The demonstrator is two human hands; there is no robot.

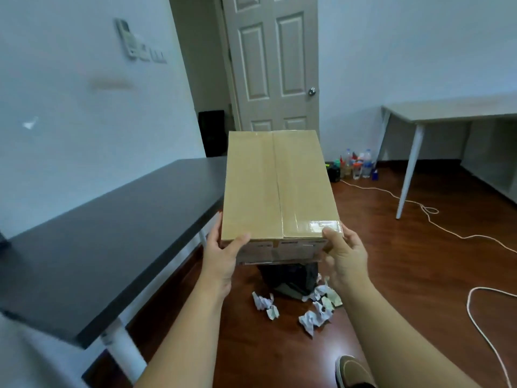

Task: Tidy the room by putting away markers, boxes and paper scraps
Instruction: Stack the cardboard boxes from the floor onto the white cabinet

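A person's left hand (pixel 221 254) and right hand (pixel 345 257) are clamping the near corners of a long, taped brown cardboard box (pixel 278 186), carrying it level above crumpled white paper scraps (pixel 313 306) littering the wooden floor, apparently to steady its length.

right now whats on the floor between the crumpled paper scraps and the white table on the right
In the head view, only bare wooden floor separates the paper scraps from the white table; a white cable runs near its leg.
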